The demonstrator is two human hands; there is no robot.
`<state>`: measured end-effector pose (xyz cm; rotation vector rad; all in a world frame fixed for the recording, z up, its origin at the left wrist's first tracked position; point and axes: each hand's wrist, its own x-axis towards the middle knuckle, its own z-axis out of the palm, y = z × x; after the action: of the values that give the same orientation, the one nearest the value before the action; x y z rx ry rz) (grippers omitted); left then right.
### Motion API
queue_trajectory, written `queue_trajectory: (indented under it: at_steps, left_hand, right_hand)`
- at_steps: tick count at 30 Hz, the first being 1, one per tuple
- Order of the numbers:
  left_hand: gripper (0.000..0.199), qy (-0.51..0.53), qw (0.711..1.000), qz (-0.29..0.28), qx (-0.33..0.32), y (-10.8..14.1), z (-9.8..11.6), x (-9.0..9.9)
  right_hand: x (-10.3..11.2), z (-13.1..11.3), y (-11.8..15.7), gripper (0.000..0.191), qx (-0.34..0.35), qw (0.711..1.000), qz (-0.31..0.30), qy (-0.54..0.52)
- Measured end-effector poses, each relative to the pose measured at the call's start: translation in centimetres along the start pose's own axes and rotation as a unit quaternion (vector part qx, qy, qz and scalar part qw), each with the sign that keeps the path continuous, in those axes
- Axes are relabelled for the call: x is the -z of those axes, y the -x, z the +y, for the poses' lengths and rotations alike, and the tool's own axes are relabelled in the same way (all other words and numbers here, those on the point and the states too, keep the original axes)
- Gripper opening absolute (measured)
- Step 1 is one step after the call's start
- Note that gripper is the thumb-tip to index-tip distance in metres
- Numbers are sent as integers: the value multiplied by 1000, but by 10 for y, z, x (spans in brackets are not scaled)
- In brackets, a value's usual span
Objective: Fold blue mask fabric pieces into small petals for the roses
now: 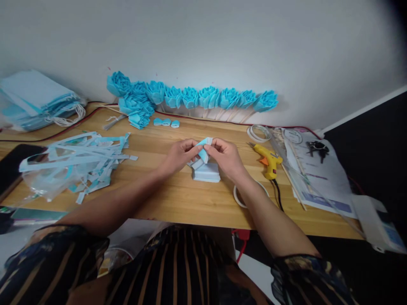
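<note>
A small blue and white piece of mask fabric (204, 151) is pinched between my two hands, one edge folded over. My left hand (182, 156) grips its left side with thumb and fingers. On the right side, my right hand (225, 156) pinches it with the thumb against the fingers. Just below sits a stack of pale blue cut pieces (206, 173) on the wooden table (168, 190), and one or more loose pieces lie against its left side, partly hidden by my hands.
Blue fabric flowers on sticks (209, 97) lean along the wall. Cut strips (95, 156) and a mask stack (38, 99) lie left. Three small blue pieces (165, 122) lie at the back. A yellow glue gun (269, 161), tape rolls (260, 132), keys (318, 148) and papers (318, 178) are right.
</note>
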<state>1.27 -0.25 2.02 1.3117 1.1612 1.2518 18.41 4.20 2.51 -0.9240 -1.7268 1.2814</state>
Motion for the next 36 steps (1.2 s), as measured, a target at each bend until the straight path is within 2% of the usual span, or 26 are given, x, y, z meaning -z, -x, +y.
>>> queue_trajectory:
  at_steps: [8,13,17,22,26,36]
  left_hand:
    - [40,9,1000,3,24,0,3,0]
    - [39,6,1000,-14,24,2,5,-1]
    - [36,8,1000,-11,25,1,5,0]
    - [35,14,999,22,25,0,4,1]
    - [39,14,999,38,20,0,5,1]
    - [36,4,1000,12,15,0,3,2]
  right_hand:
    - [2,-8,0,36,14,999,28,-33]
    - [2,-9,1,32,-3,999,41,4]
    - [3,-9,0,29,3,998,59,-10]
    - [5,-15,0,37,-5,999,4,-32]
    - [6,-15,2,34,-14,999,-39,-5]
    - [4,-7,0,29,3,999,-28,45]
